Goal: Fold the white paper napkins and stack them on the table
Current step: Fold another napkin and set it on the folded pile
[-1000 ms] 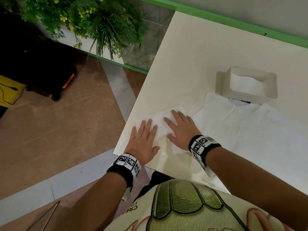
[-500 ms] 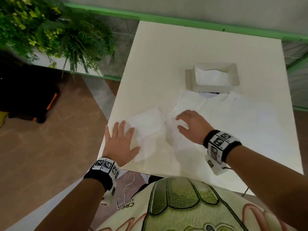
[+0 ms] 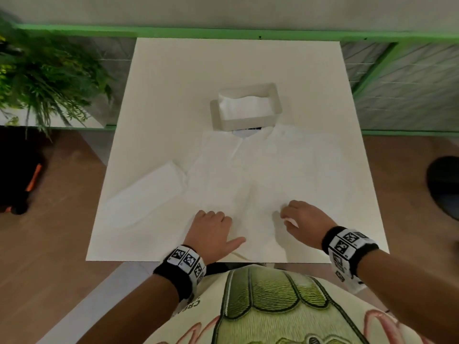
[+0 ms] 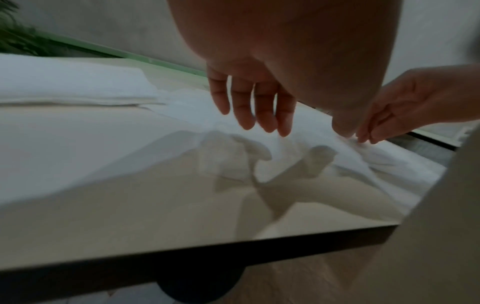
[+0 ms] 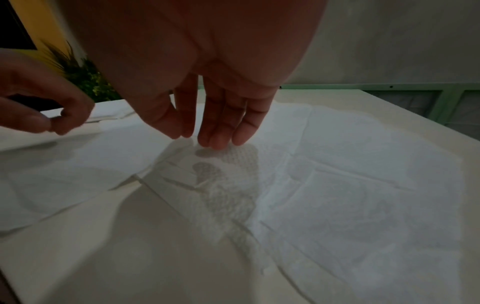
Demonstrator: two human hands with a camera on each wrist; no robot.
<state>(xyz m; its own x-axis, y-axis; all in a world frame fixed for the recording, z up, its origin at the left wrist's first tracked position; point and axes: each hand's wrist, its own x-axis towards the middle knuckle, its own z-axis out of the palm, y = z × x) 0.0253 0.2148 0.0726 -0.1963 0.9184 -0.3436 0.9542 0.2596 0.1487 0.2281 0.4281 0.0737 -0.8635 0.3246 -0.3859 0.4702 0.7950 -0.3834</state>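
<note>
A folded white napkin stack point(image 3: 149, 192) lies at the table's left. Several unfolded white napkins point(image 3: 268, 167) overlap across the middle, in front of a white napkin holder point(image 3: 273, 105) with more napkins inside. My left hand point(image 3: 213, 219) hovers over the near part of the spread napkins point(image 4: 298, 148), fingers point(image 4: 246, 115) hanging loosely, thumb out, holding nothing. My right hand point(image 3: 285, 214) points its fingers down, and the fingertips point(image 5: 215, 142) touch an unfolded napkin point(image 5: 337, 185). I see no paper between thumb and fingers.
The white table point(image 3: 223, 65) has its front edge point(image 4: 207, 253) close to my body. A green plant point(image 3: 44, 78) stands off to the left, a green rail point(image 3: 248, 33) runs behind the table, and a dark bag point(image 3: 19, 184) sits on the floor.
Both hands left the folded napkin at the left and moved right, to the spread napkins near the front edge. The view swung to face the table squarely.
</note>
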